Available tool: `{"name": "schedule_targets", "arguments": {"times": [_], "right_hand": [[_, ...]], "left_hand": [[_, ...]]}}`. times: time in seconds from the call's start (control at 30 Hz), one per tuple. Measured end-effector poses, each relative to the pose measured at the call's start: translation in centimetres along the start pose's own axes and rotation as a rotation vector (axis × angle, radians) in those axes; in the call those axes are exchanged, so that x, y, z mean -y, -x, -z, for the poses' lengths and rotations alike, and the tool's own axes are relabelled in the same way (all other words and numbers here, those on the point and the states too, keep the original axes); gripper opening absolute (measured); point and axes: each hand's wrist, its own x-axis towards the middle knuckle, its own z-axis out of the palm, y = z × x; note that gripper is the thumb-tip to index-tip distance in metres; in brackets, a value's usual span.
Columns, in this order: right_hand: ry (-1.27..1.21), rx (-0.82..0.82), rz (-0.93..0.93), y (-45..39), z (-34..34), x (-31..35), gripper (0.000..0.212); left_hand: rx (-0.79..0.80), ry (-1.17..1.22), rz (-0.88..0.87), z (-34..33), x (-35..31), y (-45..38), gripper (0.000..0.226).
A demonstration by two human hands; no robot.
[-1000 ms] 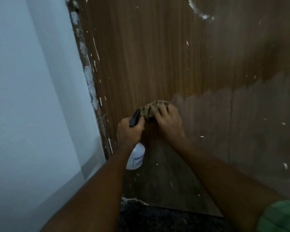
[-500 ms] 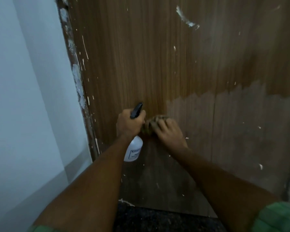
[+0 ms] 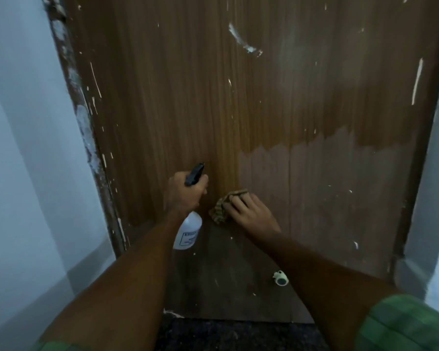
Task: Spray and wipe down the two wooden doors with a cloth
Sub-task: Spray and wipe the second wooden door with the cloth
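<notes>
Grained wooden door (image 3: pixel 188 97) flecked with white paint, left hand (image 3: pixel 184 192) gripping white plastic spray bottle (image 3: pixel 188 231), right hand (image 3: pixel 249 214) fingers flat, pressing crumpled patterned cloth (image 3: pixel 219 210) against door

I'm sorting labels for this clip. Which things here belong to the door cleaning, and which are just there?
Part of the job:
wooden door
spray bottle, gripped by the left hand
cloth, pressed to the door by the right hand

Just there:
small round object near the door's foot
wall
</notes>
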Motion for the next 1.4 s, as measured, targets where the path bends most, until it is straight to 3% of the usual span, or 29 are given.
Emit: {"name": "schedule_targets", "arguments": {"times": [0.07, 0.2, 0.27, 0.33, 0.43, 0.5, 0.7, 0.77, 0.9, 0.97, 1.1, 1.17, 1.23, 1.33, 1.4], "right_hand": [[0.001, 0.026, -0.026, -0.7, 0.5, -0.8, 0.040], [-0.020, -0.172, -0.466, -8.8, 2.6, -3.0, 0.049], [-0.042, -0.202, -0.533, -9.6, 3.2, -3.5, 0.053], [-0.011, -0.135, -0.445, -5.6, 2.2, -2.8, 0.057], [0.069, 0.086, -0.138, 2.6, 1.0, -1.3, 0.061], [0.088, 0.132, -0.077, 3.5, 1.1, -2.5, 0.058], [-0.046, -0.143, -0.646, -6.7, 4.2, -6.4, 0.052], [-0.016, -0.123, -0.599, -3.3, 4.0, -5.9, 0.056], [0.017, 0.101, -0.211, 5.5, 3.7, -4.8, 0.066], [-0.005, 0.112, -0.233, 4.4, 4.2, -6.2, 0.068], [-0.062, -0.053, -0.560, -3.6, 6.2, -9.3, 0.053], [-0.062, -0.079, -0.614, -4.4, 6.5, -9.7, 0.052], [-0.033, 0.016, -0.549, -1.2, 6.1, -8.8, 0.060], [0.010, 0.203, -0.252, 5.7, 5.5, -7.9, 0.070], [0.017, 0.206, -0.223, 6.4, 5.8, -9.2, 0.068]], "left_hand": [[0.054, -0.033, -0.015, -0.2, -0.6, -0.2, 0.022], [0.079, -0.035, -0.050, -1.1, -1.5, -0.7, 0.021], [0.057, -0.040, -0.061, -1.5, -1.7, -0.8, 0.022], [0.088, -0.028, -0.058, -2.0, -1.6, -0.6, 0.020], [0.138, -0.012, -0.058, -2.7, -1.6, -0.4, 0.021], [0.164, -0.011, -0.073, -3.2, -2.0, -0.3, 0.021], [0.130, 0.016, -0.101, -4.3, -3.4, -1.1, 0.023], [0.119, 0.043, -0.079, -4.8, -3.7, -0.7, 0.022], [0.176, 0.038, -0.032, -6.0, -3.6, 0.2, 0.019], [0.178, 0.058, -0.029, -6.4, -4.3, 0.1, 0.020], [0.070, 0.142, -0.020, -7.4, -6.1, 0.2, 0.022], [0.024, 0.173, -0.013, -8.4, -6.5, 0.8, 0.024], [0.064, 0.150, -0.014, -9.4, -7.0, 1.6, 0.024], [0.106, 0.140, -0.017, -10.5, -7.6, 2.2, 0.023], [0.103, 0.169, -0.006, -11.1, -8.1, 2.2, 0.023]]}}
